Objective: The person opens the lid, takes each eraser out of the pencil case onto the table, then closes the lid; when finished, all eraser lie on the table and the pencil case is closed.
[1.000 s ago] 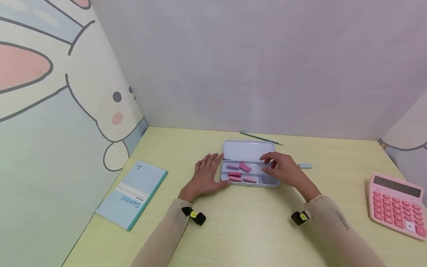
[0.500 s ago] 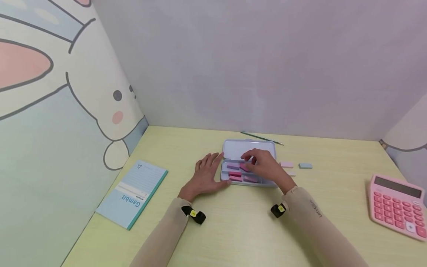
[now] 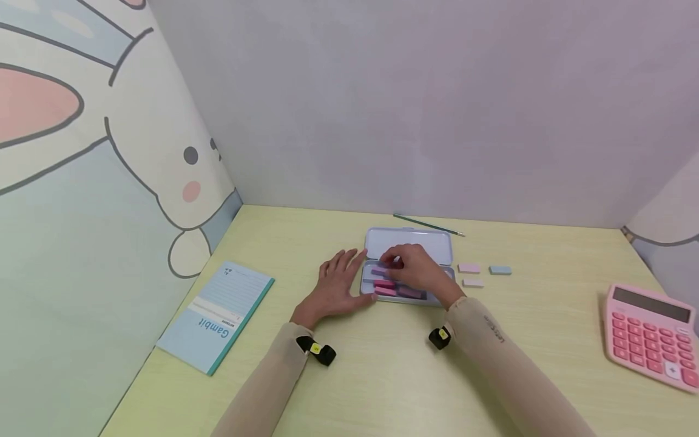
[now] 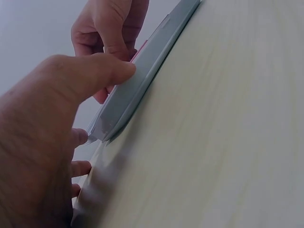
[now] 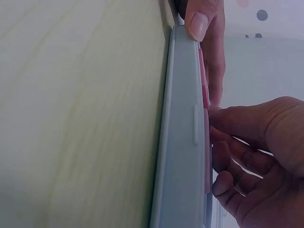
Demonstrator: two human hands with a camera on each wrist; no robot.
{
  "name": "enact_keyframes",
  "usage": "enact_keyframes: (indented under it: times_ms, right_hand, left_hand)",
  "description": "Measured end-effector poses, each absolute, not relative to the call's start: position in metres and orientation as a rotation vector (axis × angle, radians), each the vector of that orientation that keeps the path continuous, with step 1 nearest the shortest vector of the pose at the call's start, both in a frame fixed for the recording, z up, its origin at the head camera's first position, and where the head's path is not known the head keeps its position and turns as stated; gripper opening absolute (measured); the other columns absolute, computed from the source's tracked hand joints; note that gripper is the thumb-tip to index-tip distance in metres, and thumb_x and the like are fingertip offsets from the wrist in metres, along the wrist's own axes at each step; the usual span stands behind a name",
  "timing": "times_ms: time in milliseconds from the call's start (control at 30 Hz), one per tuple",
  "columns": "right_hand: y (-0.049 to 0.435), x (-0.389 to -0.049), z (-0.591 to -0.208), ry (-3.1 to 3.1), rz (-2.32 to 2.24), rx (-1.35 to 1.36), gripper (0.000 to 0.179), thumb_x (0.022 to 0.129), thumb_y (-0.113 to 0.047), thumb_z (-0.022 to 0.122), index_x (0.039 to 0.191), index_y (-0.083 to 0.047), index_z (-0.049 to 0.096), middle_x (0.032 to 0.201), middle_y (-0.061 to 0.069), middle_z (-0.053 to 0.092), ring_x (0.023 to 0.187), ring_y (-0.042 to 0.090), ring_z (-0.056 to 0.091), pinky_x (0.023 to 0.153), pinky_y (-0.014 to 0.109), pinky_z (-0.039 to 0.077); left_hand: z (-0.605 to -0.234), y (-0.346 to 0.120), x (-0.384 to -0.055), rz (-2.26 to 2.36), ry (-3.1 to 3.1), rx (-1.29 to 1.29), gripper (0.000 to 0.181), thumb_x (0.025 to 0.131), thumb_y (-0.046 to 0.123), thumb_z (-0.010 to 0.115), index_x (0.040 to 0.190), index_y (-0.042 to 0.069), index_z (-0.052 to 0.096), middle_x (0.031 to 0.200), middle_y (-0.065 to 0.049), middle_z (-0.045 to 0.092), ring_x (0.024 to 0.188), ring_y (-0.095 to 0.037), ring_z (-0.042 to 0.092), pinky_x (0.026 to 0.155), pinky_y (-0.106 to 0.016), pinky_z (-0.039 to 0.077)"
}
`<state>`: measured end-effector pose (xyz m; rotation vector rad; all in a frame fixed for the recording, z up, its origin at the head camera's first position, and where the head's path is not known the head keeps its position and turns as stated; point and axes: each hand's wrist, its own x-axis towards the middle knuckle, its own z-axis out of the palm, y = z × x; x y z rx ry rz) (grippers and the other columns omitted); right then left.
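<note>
A pale lilac pencil case lies on the table with its lid folded back. In its compartments sit small eraser-like blocks: a purple one, a dark pink one and a lighter pink one, among others. My left hand lies spread at the case's left side, thumb touching the front corner. My right hand reaches over the case from the right, thumb and index finger at the purple block; I cannot tell whether they pinch it. In the right wrist view, the case's side wall hides part of the compartments.
Right of the case lie a pink block, a whitish block and a light blue block. A green pencil lies behind the lid. A notebook is at the left, a pink calculator at the far right.
My right hand has moved left across the case, from its right end to the purple block. This uncovers the pink and whitish blocks on the table. My left hand stays put.
</note>
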<state>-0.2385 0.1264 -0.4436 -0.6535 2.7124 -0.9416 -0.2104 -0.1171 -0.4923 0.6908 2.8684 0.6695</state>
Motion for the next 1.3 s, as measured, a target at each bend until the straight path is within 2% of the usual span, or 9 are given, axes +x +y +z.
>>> enact_keyframes:
  times_ms: [400, 733, 933, 1100, 1300]
  right_hand:
    - [0.124, -0.238, -0.443, 2.761, -0.932, -0.659, 0.021, 0.098, -0.01, 0.076, 0.119, -0.01, 0.081, 0.111, 0.008, 0.08, 0.089, 0.018, 0.065, 0.087, 0.038, 0.058]
    - [0.137, -0.23, -0.438, 2.802, -1.102, -0.626, 0.027, 0.097, -0.002, 0.07, 0.121, -0.009, 0.082, 0.11, 0.008, 0.08, 0.099, 0.023, 0.072, 0.094, 0.048, 0.061]
    - [0.156, -0.225, -0.435, 2.83, -1.152, -0.611, 0.02, 0.098, -0.005, 0.071, 0.111, -0.012, 0.083, 0.105, 0.005, 0.081, 0.094, 0.021, 0.072, 0.09, 0.045, 0.061]
    - [0.177, -0.219, -0.432, 2.871, -1.094, -0.555, 0.019, 0.1, -0.004, 0.065, 0.113, -0.01, 0.079, 0.107, 0.008, 0.079, 0.099, 0.023, 0.069, 0.092, 0.046, 0.061]
    - [0.207, -0.213, -0.427, 2.873, -1.055, -0.496, 0.012, 0.101, -0.011, 0.066, 0.107, -0.01, 0.076, 0.104, 0.009, 0.076, 0.097, 0.023, 0.067, 0.089, 0.036, 0.057]
  left_hand:
    - [-0.491, -0.117, -0.211, 0.668, 2.865, 0.694, 0.101, 0.093, 0.07, 0.06, 0.174, 0.027, 0.017, 0.18, -0.009, 0.021, 0.169, -0.039, 0.011, 0.13, -0.068, 0.016]
    - [-0.491, -0.116, -0.211, 0.657, 2.862, 0.685, 0.101, 0.093, 0.07, 0.059, 0.174, 0.028, 0.016, 0.18, -0.008, 0.02, 0.169, -0.038, 0.01, 0.131, -0.067, 0.015]
    - [-0.492, -0.117, -0.21, 0.671, 2.858, 0.69, 0.102, 0.093, 0.07, 0.059, 0.174, 0.026, 0.017, 0.18, -0.009, 0.021, 0.169, -0.038, 0.011, 0.13, -0.067, 0.016]
    - [-0.491, -0.117, -0.21, 0.672, 2.861, 0.688, 0.101, 0.093, 0.069, 0.06, 0.174, 0.026, 0.017, 0.18, -0.009, 0.021, 0.169, -0.038, 0.011, 0.13, -0.068, 0.016]
    - [-0.493, -0.117, -0.21, 0.661, 2.866, 0.69, 0.102, 0.093, 0.069, 0.059, 0.174, 0.025, 0.016, 0.18, -0.01, 0.021, 0.169, -0.039, 0.01, 0.13, -0.068, 0.016]
